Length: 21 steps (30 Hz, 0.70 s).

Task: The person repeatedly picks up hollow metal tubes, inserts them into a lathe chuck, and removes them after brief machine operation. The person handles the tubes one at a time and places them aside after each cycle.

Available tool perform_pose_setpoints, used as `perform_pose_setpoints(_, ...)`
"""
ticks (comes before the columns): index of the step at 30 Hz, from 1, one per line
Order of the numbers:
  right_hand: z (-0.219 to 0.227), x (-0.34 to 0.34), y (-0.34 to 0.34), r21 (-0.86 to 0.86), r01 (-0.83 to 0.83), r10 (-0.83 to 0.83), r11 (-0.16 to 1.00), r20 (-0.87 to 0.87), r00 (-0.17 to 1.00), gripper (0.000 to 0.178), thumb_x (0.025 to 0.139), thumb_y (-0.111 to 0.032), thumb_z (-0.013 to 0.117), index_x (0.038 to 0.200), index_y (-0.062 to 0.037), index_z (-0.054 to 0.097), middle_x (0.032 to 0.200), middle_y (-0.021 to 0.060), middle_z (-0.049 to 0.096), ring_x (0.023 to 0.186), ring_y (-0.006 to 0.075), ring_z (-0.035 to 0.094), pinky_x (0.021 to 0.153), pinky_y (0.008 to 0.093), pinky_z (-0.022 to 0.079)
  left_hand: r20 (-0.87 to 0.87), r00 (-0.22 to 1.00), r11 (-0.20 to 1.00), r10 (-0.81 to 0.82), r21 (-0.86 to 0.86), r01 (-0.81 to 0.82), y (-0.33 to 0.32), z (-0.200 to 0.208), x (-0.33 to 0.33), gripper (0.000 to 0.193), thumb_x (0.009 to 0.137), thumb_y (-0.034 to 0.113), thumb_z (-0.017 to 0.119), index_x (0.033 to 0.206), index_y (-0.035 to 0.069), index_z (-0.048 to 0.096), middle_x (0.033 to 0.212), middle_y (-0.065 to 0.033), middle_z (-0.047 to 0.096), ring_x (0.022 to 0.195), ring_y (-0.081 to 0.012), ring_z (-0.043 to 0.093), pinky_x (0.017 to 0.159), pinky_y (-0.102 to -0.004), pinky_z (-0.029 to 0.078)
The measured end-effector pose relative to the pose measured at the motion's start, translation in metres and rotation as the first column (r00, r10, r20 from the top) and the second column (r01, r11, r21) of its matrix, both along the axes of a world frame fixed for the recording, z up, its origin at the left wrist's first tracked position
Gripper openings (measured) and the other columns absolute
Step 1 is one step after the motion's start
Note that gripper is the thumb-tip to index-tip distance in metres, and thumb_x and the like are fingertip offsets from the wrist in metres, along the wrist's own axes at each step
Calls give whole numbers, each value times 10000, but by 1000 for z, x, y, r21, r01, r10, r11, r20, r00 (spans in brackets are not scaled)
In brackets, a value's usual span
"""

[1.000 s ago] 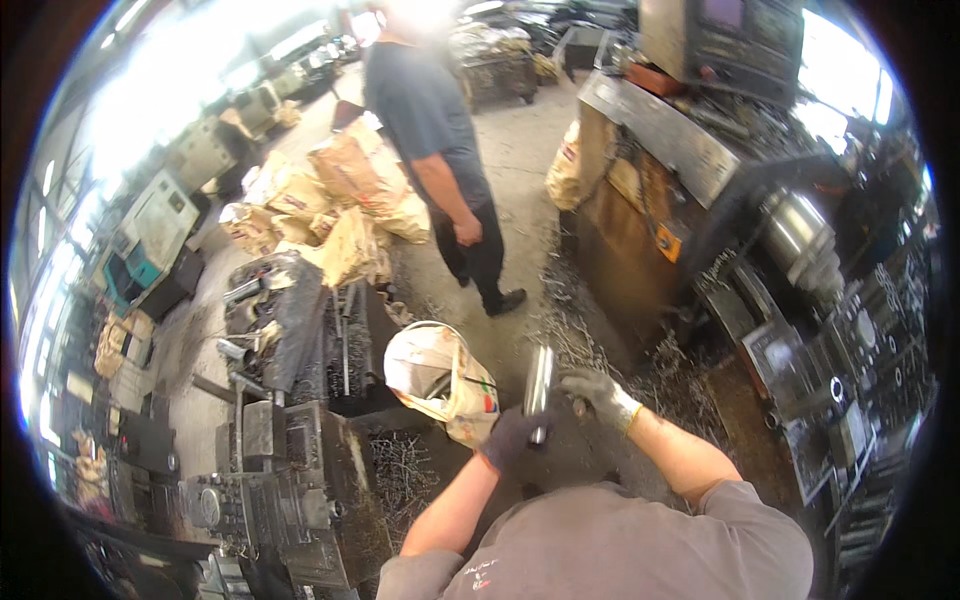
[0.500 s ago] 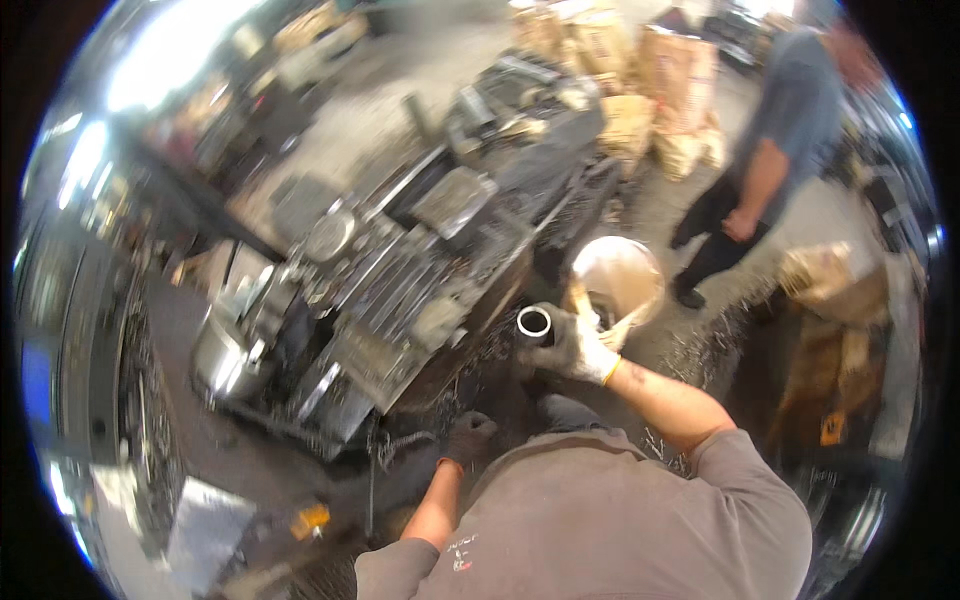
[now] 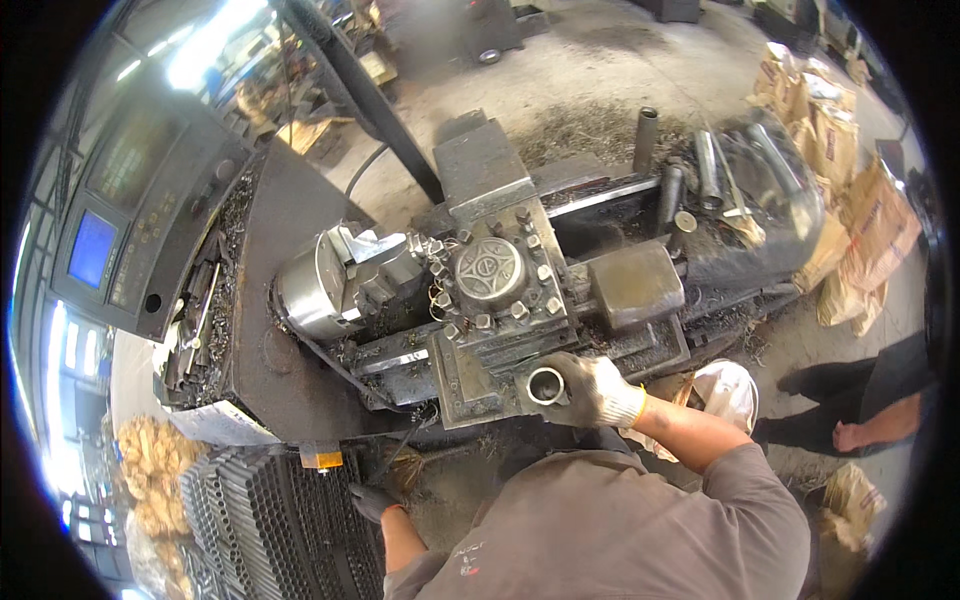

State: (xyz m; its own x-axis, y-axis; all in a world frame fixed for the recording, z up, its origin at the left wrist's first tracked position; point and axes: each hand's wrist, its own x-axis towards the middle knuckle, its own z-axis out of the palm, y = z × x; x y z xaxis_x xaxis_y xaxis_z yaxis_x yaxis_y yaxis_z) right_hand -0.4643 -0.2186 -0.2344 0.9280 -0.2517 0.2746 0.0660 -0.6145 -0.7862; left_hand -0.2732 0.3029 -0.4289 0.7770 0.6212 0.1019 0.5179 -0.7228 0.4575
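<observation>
My right hand (image 3: 598, 390), in a grey-and-white work glove, is closed around a short metal tube (image 3: 546, 386). The tube's round open end faces up, beside the lathe's front edge. Low on the left, my left hand (image 3: 374, 501) in a dark glove is beside a tall stack of dark steel tubes (image 3: 235, 520). Its fingers look stretched out toward the stack, with nothing visible in them. Ahead of me stands the lathe, with a shiny three-jaw chuck (image 3: 312, 288) and a square tool post (image 3: 490, 270) ringed by bolts.
A control panel (image 3: 130, 215) with a blue screen stands at the left. Several loose tubes (image 3: 708, 170) lie on the lathe's right end. A white bucket (image 3: 728, 392) is right of my right hand. Another person (image 3: 885, 400) stands at the right, near paper sacks (image 3: 870, 235).
My view has swung left, bringing the chuck, the panel and the tube stack into sight. My left hand has moved left to the stack. My right hand still holds the tube.
</observation>
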Motion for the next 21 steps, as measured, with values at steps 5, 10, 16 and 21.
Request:
perform_pose_setpoints(5, 32, 5, -46, -134, -255, 233, 958, -160, 959, 561, 824, -328, 853, 1295, -83, 673, 1115, 142, 770, 980, 361, 765, 807, 438, 634, 318, 948, 992, -15, -112, 53, -1, 56, 33, 565, 1092, 508, 502, 1324, 5, 615, 1256, -276, 685, 1128, -477, 653, 955, -522, 520)
perform_pose_setpoints(10, 104, 37, -126, 167, -525, 546, 835, -122, 829, 274, 860, -176, 852, 1100, -51, 805, 1075, 155, 798, 973, 287, 784, 861, 378, 621, 403, 890, 972, -215, -2, 236, 30, 45, 43, 507, 1098, 455, 535, 1284, -11, 610, 1156, -283, 682, 1016, -430, 656, 899, -508, 520)
perform_pose_setpoints(16, 151, 186, -140, 0, -694, 694, 720, 31, 720, 451, 959, -236, 766, 1393, -134, 701, 1391, 122, 719, 1285, 281, 686, 1119, 470, 555, 131, 895, 894, -426, -93, 439, 54, 26, 53, 400, 1078, 379, 574, 1193, 2, 643, 1044, -275, 731, 934, -457, 700, 789, -492, 558)
perform_pose_setpoints(21, 127, 307, -123, 276, -474, 510, 836, -710, 486, 582, 995, -506, 700, 1433, -124, 679, 1457, 110, 681, 1387, 299, 604, 1142, 429, 520, 520, 833, 678, -187, -546, 493, -113, 58, 28, 561, 922, 337, 790, 1329, -27, 662, 1307, -283, 688, 1242, -417, 652, 1109, -484, 486)
